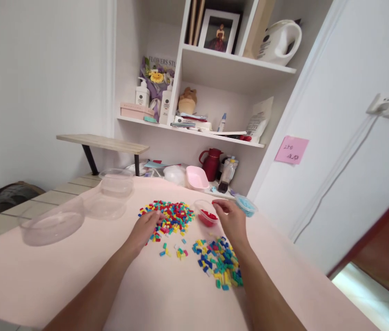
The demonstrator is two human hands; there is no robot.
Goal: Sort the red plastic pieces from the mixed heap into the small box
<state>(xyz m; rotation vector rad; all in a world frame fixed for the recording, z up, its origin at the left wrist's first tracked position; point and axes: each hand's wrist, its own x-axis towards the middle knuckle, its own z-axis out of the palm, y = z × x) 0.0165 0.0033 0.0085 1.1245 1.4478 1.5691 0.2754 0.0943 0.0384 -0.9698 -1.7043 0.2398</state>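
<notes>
My left hand (147,226) reaches over the left side of a pile of small mixed-colour toy bricks (175,216), its fingers stretched out onto them. Thumb and fingers of my right hand (231,219) are pinched on a small red toy brick (214,202), just above the right rim of a clear round tub. That clear tub (197,208) has red bricks (208,218) in its bottom. Nearer to me, below my right hand, lies a second pile (220,262), mostly blue, green and yellow. A few loose bricks (180,253) are scattered between the piles.
Clear plastic containers (53,226) stand on the left of the pink-covered table (153,294). Behind my right hand is a tub of light-blue pieces (246,206). A pink basin (197,178), a red jug (211,164) and a bottle (227,174) stand at the back, under shelves.
</notes>
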